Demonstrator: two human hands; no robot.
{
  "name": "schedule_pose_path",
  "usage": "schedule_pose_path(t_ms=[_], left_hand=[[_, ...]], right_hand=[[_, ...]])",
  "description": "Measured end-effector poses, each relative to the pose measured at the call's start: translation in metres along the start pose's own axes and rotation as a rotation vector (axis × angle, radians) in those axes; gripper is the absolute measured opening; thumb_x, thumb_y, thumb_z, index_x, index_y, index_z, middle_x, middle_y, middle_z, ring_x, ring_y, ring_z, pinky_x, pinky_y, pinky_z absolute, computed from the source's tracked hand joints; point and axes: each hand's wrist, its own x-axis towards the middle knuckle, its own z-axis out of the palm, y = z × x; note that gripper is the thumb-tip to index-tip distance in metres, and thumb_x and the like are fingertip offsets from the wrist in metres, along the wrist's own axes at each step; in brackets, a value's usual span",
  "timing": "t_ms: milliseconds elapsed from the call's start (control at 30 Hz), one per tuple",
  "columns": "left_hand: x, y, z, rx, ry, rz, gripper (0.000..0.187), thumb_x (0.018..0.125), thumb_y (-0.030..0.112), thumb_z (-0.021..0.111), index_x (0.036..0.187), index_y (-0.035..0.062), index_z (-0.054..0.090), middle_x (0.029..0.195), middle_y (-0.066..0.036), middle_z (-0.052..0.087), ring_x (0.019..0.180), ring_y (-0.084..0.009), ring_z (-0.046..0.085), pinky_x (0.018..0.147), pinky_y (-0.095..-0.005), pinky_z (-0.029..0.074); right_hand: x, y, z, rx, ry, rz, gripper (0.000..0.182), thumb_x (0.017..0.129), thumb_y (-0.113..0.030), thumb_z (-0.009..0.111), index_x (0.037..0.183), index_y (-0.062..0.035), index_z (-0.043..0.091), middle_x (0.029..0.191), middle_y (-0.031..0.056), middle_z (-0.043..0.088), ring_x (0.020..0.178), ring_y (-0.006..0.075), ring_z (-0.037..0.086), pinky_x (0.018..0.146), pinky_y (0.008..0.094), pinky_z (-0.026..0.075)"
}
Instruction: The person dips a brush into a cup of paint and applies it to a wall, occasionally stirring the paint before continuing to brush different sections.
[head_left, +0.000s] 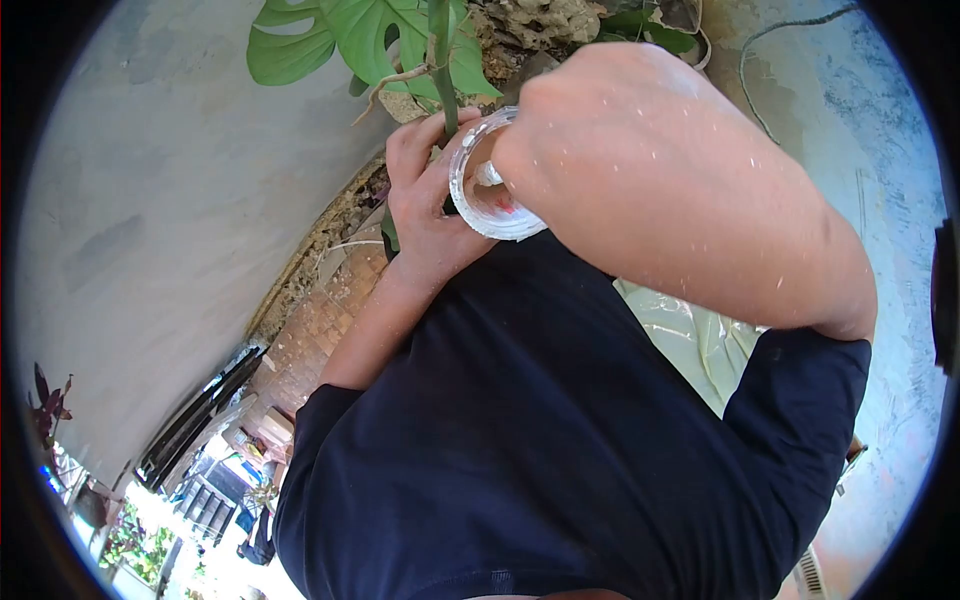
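Note:
A clear plastic cup (pixel 462 190) with a white-smeared rim is near the top centre, its opening facing the camera. White residue and a small red mark show inside it. My left hand (pixel 425 190) is wrapped round the cup's left side, close to a green plant stem (pixel 441 60). Over the cup's right edge is my right hand (pixel 590 140), closed, with its back to the camera. A white-coated tip (pixel 488 174) shows beside its fingers inside the cup; the rest of that item is hidden. Pale specks dot the right forearm.
Large split green leaves (pixel 345 40) hang at the top, beside rough rocks (pixel 530 25). A grey wall (pixel 180 180) fills the left and a blue-white wall (pixel 850 120) the right, with a thin cable (pixel 745 75). A brick surface (pixel 310 340) lies below my left forearm.

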Motion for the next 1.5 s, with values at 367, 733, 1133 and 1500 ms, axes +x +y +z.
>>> schedule_pose_path(t_ms=[367,733,1133,1500], left_hand=[[0.003,0.002,0.004,0.044,0.016,0.067,0.057,0.061,0.017,0.092,0.115,0.0077,0.075,0.125,-0.010,0.065,0.115,-0.0304,0.057,0.099,-0.0416,0.046],[0.006,-0.001,-0.001,0.135,0.043,0.011,0.060,0.062,0.017,0.092,0.118,0.0055,0.073,0.127,-0.015,0.065,0.120,-0.0328,0.058,0.104,-0.0413,0.045],[-0.003,0.003,-0.014,0.134,0.089,-0.089,0.054,0.063,0.015,0.090,0.112,0.0007,0.071,0.120,-0.015,0.065,0.113,-0.0343,0.058,0.101,-0.0425,0.044],[-0.021,0.010,-0.037,0.122,-0.073,-0.169,0.083,0.060,0.007,0.094,0.131,-0.0028,0.053,0.126,-0.012,0.057,0.116,-0.0219,0.060,0.100,-0.0337,0.049]], right_hand=[[0.017,0.043,-0.046,0.194,-0.334,0.009,0.016,0.079,-0.013,0.066,0.077,0.0026,0.071,0.070,0.0155,0.068,0.064,0.0348,0.065,0.060,0.0408,0.054],[-0.064,0.093,-0.024,0.733,0.006,0.343,0.018,0.089,-0.009,0.070,0.098,0.0063,0.076,0.075,0.0091,0.072,0.064,0.0129,0.066,0.058,0.0275,0.051],[-0.131,0.140,0.068,1.529,0.442,0.460,0.028,0.097,-0.019,0.066,0.108,0.0055,0.074,0.073,0.0061,0.067,0.047,0.0021,0.038,0.042,0.0201,0.024],[0.075,0.171,0.202,1.118,1.086,0.557,0.030,0.098,-0.024,0.068,0.119,-0.0024,0.074,0.082,0.0019,0.068,0.067,0.0102,0.055,0.061,0.0258,0.044]])
